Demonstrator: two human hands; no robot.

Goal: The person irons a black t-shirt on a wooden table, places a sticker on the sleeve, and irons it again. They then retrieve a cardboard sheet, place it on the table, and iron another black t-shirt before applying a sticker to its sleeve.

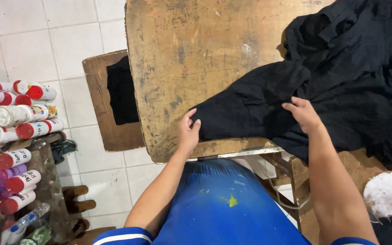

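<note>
A stack of white, red-capped containers [17, 115] with handwritten labels lies on its side at the left edge. A clear plastic bottle [23, 221] lies below them, and a crumpled clear plastic bag [386, 195] sits at lower right.

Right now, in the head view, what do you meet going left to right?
Spray cans → small board with dark cloth → left hand → right hand on the black garment → clear plastic bag.
</note>
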